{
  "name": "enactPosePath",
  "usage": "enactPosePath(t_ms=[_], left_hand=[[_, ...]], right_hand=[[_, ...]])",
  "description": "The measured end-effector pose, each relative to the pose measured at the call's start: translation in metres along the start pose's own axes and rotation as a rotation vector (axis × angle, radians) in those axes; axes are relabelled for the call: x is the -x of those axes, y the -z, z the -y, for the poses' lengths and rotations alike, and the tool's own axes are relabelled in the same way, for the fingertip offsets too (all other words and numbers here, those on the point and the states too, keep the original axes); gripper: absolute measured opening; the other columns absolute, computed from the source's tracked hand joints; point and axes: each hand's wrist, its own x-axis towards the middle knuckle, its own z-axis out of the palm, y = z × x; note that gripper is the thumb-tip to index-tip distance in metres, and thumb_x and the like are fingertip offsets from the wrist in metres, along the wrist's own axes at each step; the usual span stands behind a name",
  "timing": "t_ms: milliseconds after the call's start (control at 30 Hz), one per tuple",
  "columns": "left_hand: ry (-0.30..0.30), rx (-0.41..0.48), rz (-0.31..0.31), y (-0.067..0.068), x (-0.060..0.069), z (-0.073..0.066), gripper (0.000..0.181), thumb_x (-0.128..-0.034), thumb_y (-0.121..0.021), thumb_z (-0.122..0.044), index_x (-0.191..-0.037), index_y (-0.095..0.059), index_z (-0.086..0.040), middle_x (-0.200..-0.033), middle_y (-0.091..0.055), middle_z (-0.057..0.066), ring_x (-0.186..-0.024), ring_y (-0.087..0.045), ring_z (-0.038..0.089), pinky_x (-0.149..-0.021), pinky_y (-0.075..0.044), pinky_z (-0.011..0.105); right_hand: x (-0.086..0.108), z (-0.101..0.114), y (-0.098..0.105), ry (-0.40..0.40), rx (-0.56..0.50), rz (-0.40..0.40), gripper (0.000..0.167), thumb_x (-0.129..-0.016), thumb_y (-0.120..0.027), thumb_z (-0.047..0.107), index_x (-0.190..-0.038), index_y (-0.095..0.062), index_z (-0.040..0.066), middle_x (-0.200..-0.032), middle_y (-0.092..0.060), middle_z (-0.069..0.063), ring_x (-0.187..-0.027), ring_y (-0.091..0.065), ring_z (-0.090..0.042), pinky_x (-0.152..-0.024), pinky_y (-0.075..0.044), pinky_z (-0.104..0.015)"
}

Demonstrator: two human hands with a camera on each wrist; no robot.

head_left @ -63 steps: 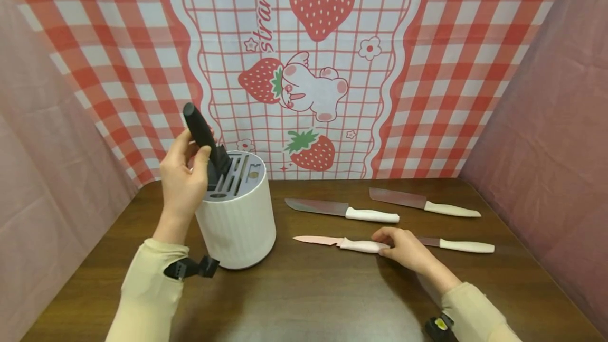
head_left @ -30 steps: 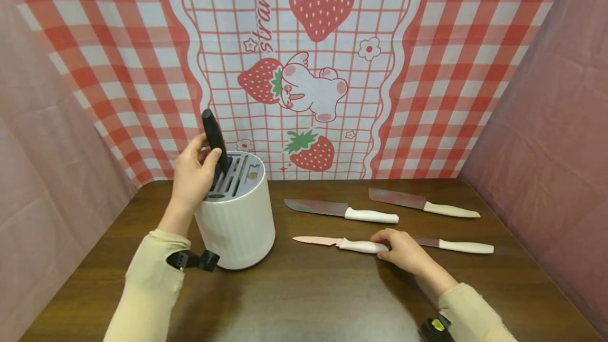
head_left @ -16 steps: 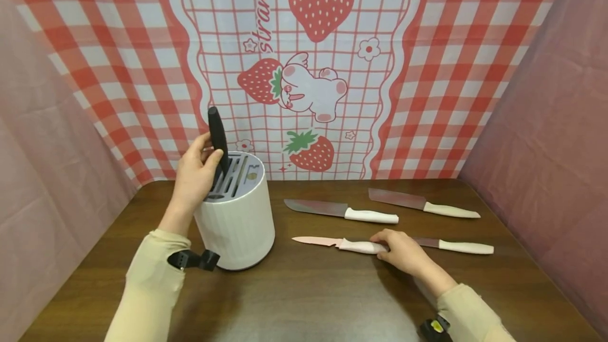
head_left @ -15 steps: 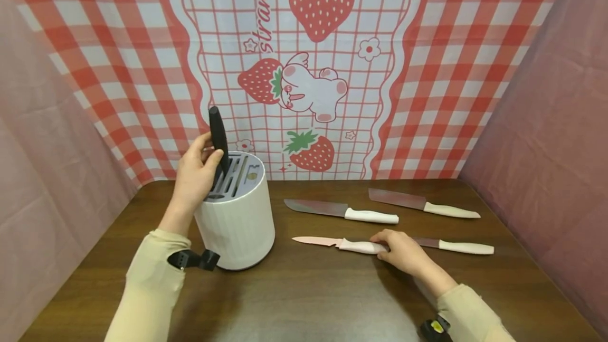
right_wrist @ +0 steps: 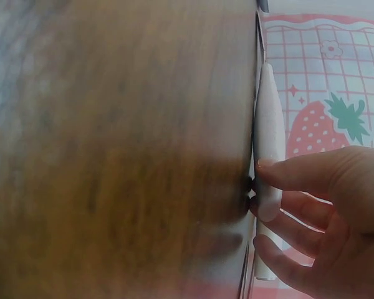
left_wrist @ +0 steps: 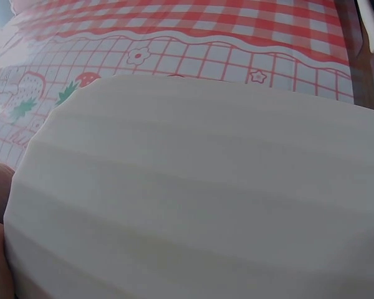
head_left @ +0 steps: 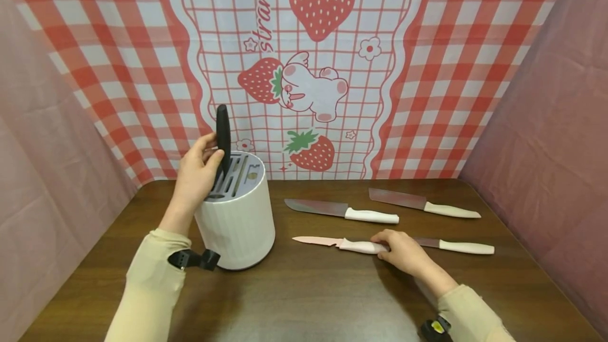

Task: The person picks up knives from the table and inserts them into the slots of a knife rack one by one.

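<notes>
On the left stands a white ribbed knife block [head_left: 242, 226] with a grey slotted top. My left hand [head_left: 195, 176] grips a black-handled knife [head_left: 222, 125] there. The handle is nearly upright, and its lower part goes down into the block's top, so the blade is hidden. In the left wrist view, the block's wall [left_wrist: 193, 180] fills most of the picture. My right hand [head_left: 405, 251] pinches the butt of a white handle on a small knife with a pink blade [head_left: 318, 240]. This knife lies flat on the table, pointing left.
Behind it lies a wide-bladed knife with a white handle [head_left: 372, 216]. A cleaver-like knife [head_left: 452, 210] lies at the back right. Another cream-handled knife [head_left: 467, 247] is partly behind my right hand. The brown table [head_left: 304, 300] ends at a checked strawberry cloth [head_left: 323, 83].
The black handle has moved right and tipped upright, with its lower part deeper in the block. My left hand moved right with it. My right hand has stayed on the pink-bladed knife.
</notes>
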Motion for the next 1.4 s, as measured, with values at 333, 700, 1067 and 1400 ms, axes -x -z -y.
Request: enactPosePath(t_ms=[333,700,1067,1400], left_hand=[[-0.003,0.029,-0.033,0.0,0.001,-0.002,0.037,-0.092,-0.05,-0.008,-0.129,-0.047,-0.003,-0.124,-0.055,0.017,-0.11,-0.055,0.025,-0.094,-0.043,0.036],[0.004,0.032,-0.111,-0.001,0.001,0.001,0.034,-0.0936,-0.047,-0.011,-0.126,-0.049,-0.002,-0.122,-0.056,0.013,-0.109,-0.056,0.021,-0.092,-0.045,0.033],[0.008,0.053,-0.171,0.003,0.005,0.0,0.032,-0.0915,-0.053,-0.018,-0.121,-0.055,-0.006,-0.114,-0.061,0.008,-0.101,-0.059,0.017,-0.082,-0.044,0.017],[-0.096,-0.062,-0.244,0.008,0.022,-0.005,0.028,-0.0892,-0.056,-0.016,-0.114,-0.06,-0.005,-0.11,-0.062,0.009,-0.093,-0.058,0.018,-0.083,-0.047,0.025]], right_hand=[[0.001,0.001,0.0,0.013,-0.001,-0.013,0.026,-0.074,-0.07,0.003,-0.099,-0.067,0.004,-0.097,-0.067,-0.007,-0.093,-0.062,-0.026,-0.076,-0.049,-0.042],[0.001,0.0,-0.001,0.025,0.004,-0.023,0.024,-0.075,-0.069,0.004,-0.099,-0.067,0.005,-0.096,-0.067,-0.006,-0.092,-0.062,-0.025,-0.076,-0.049,-0.041],[0.002,-0.005,0.005,0.055,-0.094,0.008,0.025,-0.076,-0.069,0.004,-0.1,-0.066,0.004,-0.096,-0.066,-0.005,-0.091,-0.061,-0.022,-0.075,-0.049,-0.038],[0.0,-0.001,0.014,-0.004,-0.245,0.0,0.025,-0.078,-0.068,0.009,-0.103,-0.066,0.004,-0.1,-0.066,-0.007,-0.092,-0.06,-0.021,-0.075,-0.05,-0.038]])
